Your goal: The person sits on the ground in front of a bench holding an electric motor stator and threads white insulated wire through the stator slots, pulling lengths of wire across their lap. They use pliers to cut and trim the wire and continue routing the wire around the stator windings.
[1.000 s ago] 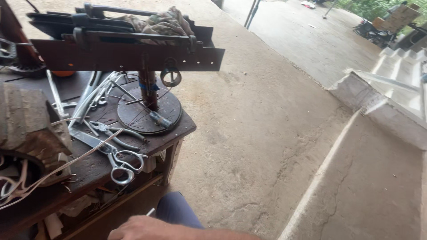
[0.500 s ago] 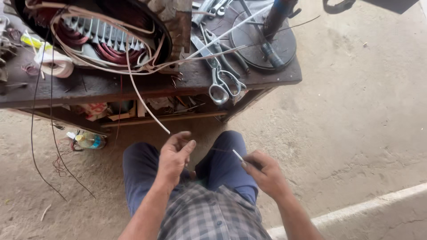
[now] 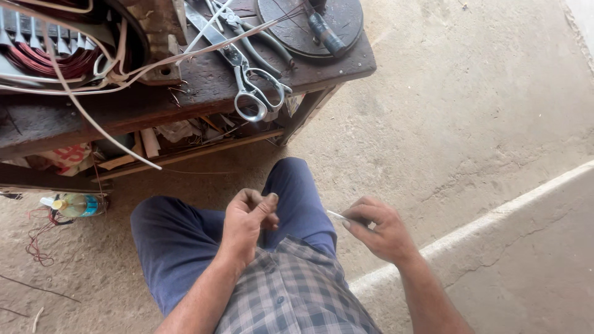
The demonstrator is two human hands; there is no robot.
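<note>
My right hand (image 3: pixel 378 230) is over my lap and pinches a short thin white strip (image 3: pixel 337 216) that sticks out to the left. My left hand (image 3: pixel 247 219) is beside it over my blue trousers, fingers curled with thumb against forefinger; nothing shows in it. Ahead stands a dark wooden workbench (image 3: pixel 204 99). On it lie steel scissors (image 3: pixel 250 83), pliers (image 3: pixel 260 43) and a motor stator with copper windings (image 3: pixel 43 59). White sleeved wires (image 3: pixel 105 133) hang from the stator over the bench edge toward my knees.
A round black metal base with a post (image 3: pixel 315 21) stands at the bench's right end. Paper and scrap fill the shelf (image 3: pixel 167 139) below. A small plastic bottle (image 3: pixel 77 204) and red wire (image 3: pixel 37 238) lie on the concrete floor at left. A pale raised kerb (image 3: pixel 495 216) runs across at right.
The view swung from the bench and yard down to my lap. Since half a second ago my left hand's fingers have curled in and the hands sit slightly closer to me.
</note>
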